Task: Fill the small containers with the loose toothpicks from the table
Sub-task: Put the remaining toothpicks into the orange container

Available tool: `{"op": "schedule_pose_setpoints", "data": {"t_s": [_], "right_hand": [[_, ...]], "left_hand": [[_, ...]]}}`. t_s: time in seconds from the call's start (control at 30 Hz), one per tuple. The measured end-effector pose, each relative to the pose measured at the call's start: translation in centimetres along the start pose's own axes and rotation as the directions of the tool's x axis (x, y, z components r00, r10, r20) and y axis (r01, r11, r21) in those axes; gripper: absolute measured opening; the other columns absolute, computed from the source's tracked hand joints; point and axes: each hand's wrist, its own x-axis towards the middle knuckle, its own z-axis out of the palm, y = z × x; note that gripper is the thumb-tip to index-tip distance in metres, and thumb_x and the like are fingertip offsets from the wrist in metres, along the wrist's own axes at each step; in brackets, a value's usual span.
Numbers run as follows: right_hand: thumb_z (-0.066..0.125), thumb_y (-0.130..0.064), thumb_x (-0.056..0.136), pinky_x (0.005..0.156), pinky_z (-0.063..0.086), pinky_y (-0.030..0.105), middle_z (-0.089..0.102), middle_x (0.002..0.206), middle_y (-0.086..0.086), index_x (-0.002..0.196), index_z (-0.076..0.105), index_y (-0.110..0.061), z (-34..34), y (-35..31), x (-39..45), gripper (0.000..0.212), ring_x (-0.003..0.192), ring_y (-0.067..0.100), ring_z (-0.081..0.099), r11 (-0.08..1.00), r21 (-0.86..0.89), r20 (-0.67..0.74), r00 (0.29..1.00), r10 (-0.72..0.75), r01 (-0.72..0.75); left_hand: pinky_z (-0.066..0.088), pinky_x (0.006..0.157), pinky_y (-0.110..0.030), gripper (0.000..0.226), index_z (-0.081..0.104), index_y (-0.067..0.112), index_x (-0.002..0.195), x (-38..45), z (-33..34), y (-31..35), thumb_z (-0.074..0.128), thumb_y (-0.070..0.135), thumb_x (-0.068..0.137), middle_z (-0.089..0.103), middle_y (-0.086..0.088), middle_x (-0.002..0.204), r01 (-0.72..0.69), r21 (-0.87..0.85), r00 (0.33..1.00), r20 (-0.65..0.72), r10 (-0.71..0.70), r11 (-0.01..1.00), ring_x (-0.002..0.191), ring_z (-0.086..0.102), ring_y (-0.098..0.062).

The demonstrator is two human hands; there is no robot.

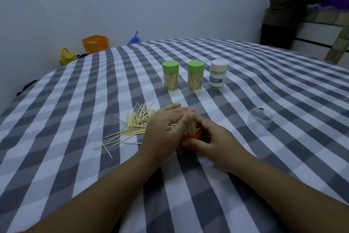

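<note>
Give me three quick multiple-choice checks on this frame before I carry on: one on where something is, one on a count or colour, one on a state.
1. Where does the loose toothpick pile lie?
A. Left of the hands
B. Behind the three jars
C. Inside the clear cup

2. How many of the three standing jars have green lids?
A. One
B. Two
C. Three

3. What is the state of the orange container?
A. Capped and standing in the row
B. Open, with toothpicks sticking out
C. Lying empty on its side

Answers:
1 A, the pile spreads on the checked cloth beside the left hand.
2 B, two green lids and one white lid.
3 B, the right hand grips it with toothpick tips showing above its rim.
</note>
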Motion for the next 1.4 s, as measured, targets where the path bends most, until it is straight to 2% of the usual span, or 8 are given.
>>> {"op": "schedule_pose_setpoints", "data": {"t_s": [0.13, 0.37, 0.5, 0.67, 0.83, 1.0, 1.27, 1.4], "right_hand": [[0.071, -0.036, 0.08, 0.096, 0.05, 0.034, 0.061, 0.118, -0.013, 0.134, 0.047, -0.034, 0.0, 0.1, 0.1, 0.059, 0.11, 0.006, 0.057, 1.0, -0.008, 0.0, 1.0, -0.008, 0.008], [0.07, -0.038, 0.08, 0.094, 0.051, 0.036, 0.061, 0.115, -0.012, 0.132, 0.049, -0.033, 0.0, 0.2, 0.0, 0.056, 0.109, 0.009, 0.057, 1.0, -0.014, 0.007, 1.0, -0.005, 0.005], [0.068, -0.033, 0.083, 0.093, 0.051, 0.033, 0.062, 0.113, -0.014, 0.128, 0.051, -0.032, 0.0, 0.0, 0.0, 0.048, 0.106, 0.005, 0.058, 0.999, -0.033, -0.004, 1.0, -0.02, 0.02], [0.069, -0.041, 0.078, 0.1, 0.047, 0.033, 0.057, 0.125, -0.012, 0.136, 0.044, -0.031, 0.0, 0.0, 0.1, 0.064, 0.114, 0.006, 0.053, 0.999, -0.038, 0.001, 1.0, 0.011, -0.011], [0.069, -0.04, 0.079, 0.104, 0.041, 0.027, 0.049, 0.137, -0.009, 0.144, 0.035, -0.03, -0.2, 0.2, 0.2, 0.074, 0.121, 0.009, 0.048, 0.996, -0.066, -0.018, 0.998, 0.066, -0.067], [0.068, -0.038, 0.081, 0.103, 0.041, 0.026, 0.047, 0.14, -0.008, 0.145, 0.033, -0.03, -0.2, -0.2, 0.2, 0.073, 0.123, 0.011, 0.047, 0.991, -0.092, 0.001, 0.996, 0.093, -0.092], [0.067, -0.038, 0.081, 0.104, 0.041, 0.028, 0.045, 0.142, -0.007, 0.146, 0.031, -0.03, -0.2, -0.3, 0.1, 0.074, 0.125, 0.013, 0.046, 0.989, -0.106, 0.001, 0.995, 0.1, -0.1], [0.066, -0.038, 0.081, 0.102, 0.04, 0.027, 0.043, 0.144, -0.007, 0.146, 0.03, -0.031, -0.2, -0.3, 0.1, 0.074, 0.126, 0.013, 0.044, 0.988, -0.115, 0.006, 0.994, 0.108, -0.107]], "left_hand": [[0.035, 0.103, -0.02, 0.04, 0.063, 0.032, 0.117, 0.1, -0.1, 0.1, 0.046, 0.051, 0.087, 0.057, 0.019, 0.122, 0.027, 0.034, 0.999, 0.03, -0.028, 0.999, 0.122, 0.047, 0.0], [0.033, 0.104, -0.016, 0.038, 0.044, 0.048, 0.123, 0.0, 0.0, 0.2, 0.052, 0.042, 0.086, 0.044, 0.038, 0.12, 0.032, 0.002, 0.998, 0.047, -0.032, 0.999, 0.12, 0.041, 0.013], [0.023, 0.103, -0.016, 0.038, 0.039, 0.051, 0.126, 0.1, 0.3, -0.2, 0.036, 0.056, 0.088, 0.042, 0.027, 0.129, 0.022, 0.114, 0.987, 0.156, -0.04, 0.993, 0.124, 0.034, 0.009], [0.033, 0.098, -0.005, 0.037, 0.041, 0.042, 0.132, 0.6, -0.9, 0.2, 0.037, 0.043, 0.095, 0.05, 0.023, 0.128, 0.119, -0.02, 0.977, 0.178, -0.114, 0.993, 0.12, 0.043, 0.013], [0.039, 0.094, -0.024, 0.037, 0.057, 0.03, 0.129, 2.5, -5.2, -0.5, 0.059, 0.027, 0.092, 0.059, 0.006, 0.13, 0.175, 0.412, 0.885, 0.331, -0.326, 0.894, 0.11, 0.049, -0.003], [0.034, 0.106, -0.041, 0.052, 0.056, 0.034, 0.129, 3.0, -7.9, -0.4, 0.073, 0.038, 0.079, 0.052, 0.005, 0.135, 0.156, 0.693, 0.773, 0.358, -0.524, 0.704, 0.123, 0.042, -0.018], [0.045, 0.096, -0.03, 0.028, 0.064, 0.029, 0.121, 4.1, -6.3, -1.6, 0.057, 0.029, 0.094, 0.061, 0.005, 0.124, -0.04, 0.813, 0.825, 0.354, -0.44, 0.58, 0.111, 0.054, -0.016], [0.035, 0.107, -0.036, 0.041, 0.048, 0.03, 0.137, 4.8, -5.5, -2.7, 0.052, 0.028, 0.096, 0.046, 0.005, 0.143, -0.125, 0.822, 0.849, 0.378, -0.369, 0.556, 0.131, 0.039, -0.018]]}}
